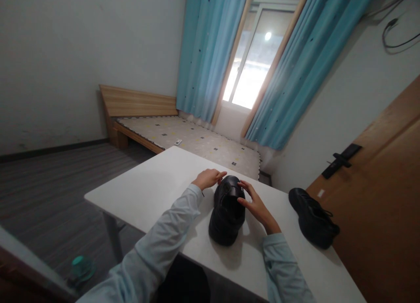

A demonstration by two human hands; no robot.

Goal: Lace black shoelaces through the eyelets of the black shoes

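Note:
A black shoe (226,222) rests on the white table (144,184) in front of me, its toe pointing away and its opening facing up towards me. At the left of its toe is my left hand (208,178), fingers bent and drawn together; whatever lies between the fingertips is too small to make out. My right hand (257,206) touches the shoe's right side, with thumb and fingers apart, the thumb near the opening. A second black shoe (313,217), with laces, lies at the table's right edge.
Beyond the table stands a bed with a patterned mattress (203,139), a small white object (178,142) on it. A wooden door (377,176) with a black handle is close on the right. A green-capped container (82,268) sits on the floor at lower left.

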